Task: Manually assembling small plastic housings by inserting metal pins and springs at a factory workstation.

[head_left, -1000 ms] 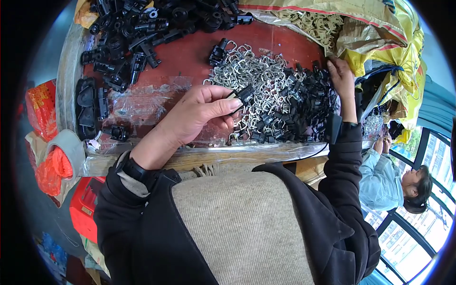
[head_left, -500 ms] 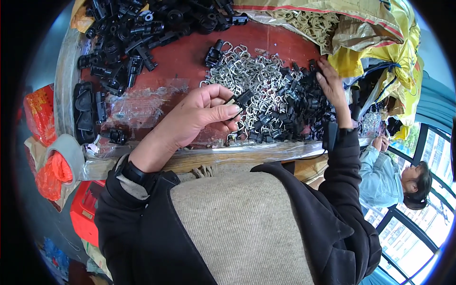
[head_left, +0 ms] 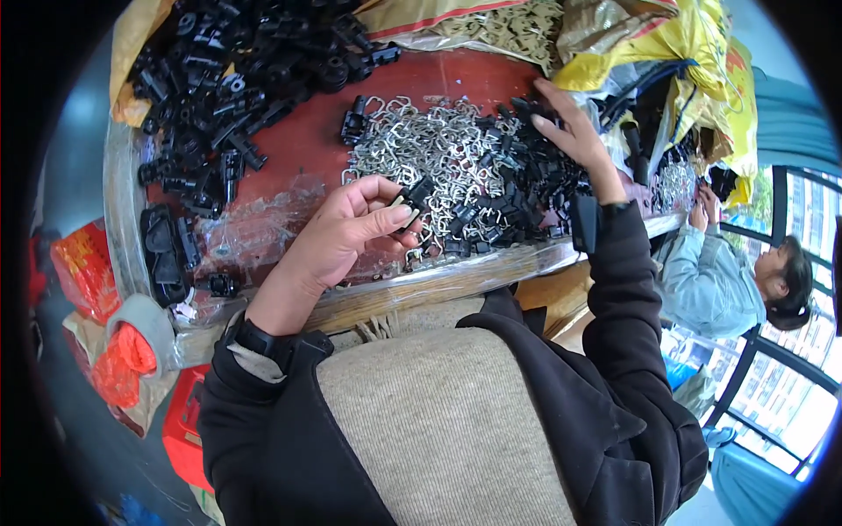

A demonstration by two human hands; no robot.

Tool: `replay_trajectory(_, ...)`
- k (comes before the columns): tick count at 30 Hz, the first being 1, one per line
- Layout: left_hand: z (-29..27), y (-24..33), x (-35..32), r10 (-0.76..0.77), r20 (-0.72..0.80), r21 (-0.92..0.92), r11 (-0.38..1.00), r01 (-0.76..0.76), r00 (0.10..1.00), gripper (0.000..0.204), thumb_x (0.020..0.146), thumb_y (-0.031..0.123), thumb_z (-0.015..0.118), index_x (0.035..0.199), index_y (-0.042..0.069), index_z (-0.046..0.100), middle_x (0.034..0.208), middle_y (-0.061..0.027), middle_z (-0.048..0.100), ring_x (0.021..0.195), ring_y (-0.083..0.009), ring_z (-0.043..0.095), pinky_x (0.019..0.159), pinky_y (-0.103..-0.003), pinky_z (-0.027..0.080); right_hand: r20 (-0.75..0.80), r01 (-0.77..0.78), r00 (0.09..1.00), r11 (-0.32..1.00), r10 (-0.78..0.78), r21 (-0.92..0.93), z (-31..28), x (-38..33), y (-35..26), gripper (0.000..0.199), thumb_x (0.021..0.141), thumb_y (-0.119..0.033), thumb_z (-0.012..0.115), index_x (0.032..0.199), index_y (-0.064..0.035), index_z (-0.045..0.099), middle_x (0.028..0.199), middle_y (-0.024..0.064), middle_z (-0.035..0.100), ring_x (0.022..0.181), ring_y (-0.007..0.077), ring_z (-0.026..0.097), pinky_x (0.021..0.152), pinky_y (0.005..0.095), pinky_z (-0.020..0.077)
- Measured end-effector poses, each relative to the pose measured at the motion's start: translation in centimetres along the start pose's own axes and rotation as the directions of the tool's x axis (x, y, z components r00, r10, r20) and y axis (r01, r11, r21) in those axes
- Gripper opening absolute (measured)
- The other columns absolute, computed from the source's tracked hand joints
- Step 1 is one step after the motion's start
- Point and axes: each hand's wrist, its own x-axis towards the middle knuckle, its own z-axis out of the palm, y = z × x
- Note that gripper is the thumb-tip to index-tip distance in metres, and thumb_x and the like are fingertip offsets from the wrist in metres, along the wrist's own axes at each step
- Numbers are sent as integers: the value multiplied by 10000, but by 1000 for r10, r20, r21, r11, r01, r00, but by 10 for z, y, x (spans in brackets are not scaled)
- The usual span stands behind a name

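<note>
My left hand (head_left: 355, 223) is closed on a small black plastic part (head_left: 416, 195), pinched between thumb and fingers; a pale strip shows beside the thumb. It hovers over the near-left edge of a heap of bent silver metal clips (head_left: 430, 145). To the right, the clips run into a heap of small black plastic pieces (head_left: 535, 171). My right hand (head_left: 579, 136) reaches to the far side of those black pieces, fingers stretched and thumb apart. Nothing shows in it, though its underside is hidden.
Larger black plastic fittings (head_left: 219, 88) are piled at the far left of the red tabletop (head_left: 298, 131). An open sack of brass-coloured clips (head_left: 517, 31) lies at the back, beside a yellow sack (head_left: 702, 79). A wooden rim (head_left: 474, 267) edges the table. Another person (head_left: 719, 272) sits at right.
The whole view has shifted, so the table's things sit farther left. My right hand's thumb and fingers look more spread. My left hand keeps its hold on the black part.
</note>
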Motion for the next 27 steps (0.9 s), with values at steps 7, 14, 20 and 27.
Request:
replay_trajectory(7, -2, -2, 6, -5, 44, 9, 1000, 4, 999, 221, 776, 119, 563, 944, 12, 468, 815, -87, 570, 687, -121, 565, 572, -216, 470, 132, -42, 990, 998, 47, -40, -3, -32, -10, 420, 770, -226, 544, 1111, 7, 460, 1131, 146, 474, 1104, 262, 397, 930, 333, 276)
replay_trajectory(14, 1, 3, 1, 26, -4, 35, 999, -25, 1000, 232, 766, 97, 560, 961, 7, 472, 828, -101, 569, 693, -141, 569, 577, -225, 473, 52, -239, 971, 952, 233, 194, -25, -66, -23, 428, 776, -269, 538, 1087, 18, 470, 1111, 154, 484, 1076, 284, 420, 915, 334, 298)
replay_trajectory(20, -13, -1, 1, 107, 35, 75, 991, -109, 994, 233, 767, 96, 549, 968, 7, 471, 847, -133, 568, 707, -183, 580, 594, -238, 491, -88, -251, 964, 968, 250, 1, -21, -71, 34, 466, 787, -296, 520, 1122, 16, 433, 1143, 181, 451, 1096, 290, 401, 923, 330, 292)
replay_trajectory(27, -15, -7, 1, 148, -80, -9, 989, -149, 986, 216, 772, 92, 542, 967, 29, 475, 855, -159, 566, 705, -214, 583, 589, -258, 503, 4, -63, 998, 997, 62, 41, -15, -87, 42, 515, 782, -331, 523, 1148, 11, 402, 1194, 182, 402, 1138, 274, 357, 943, 326, 273)
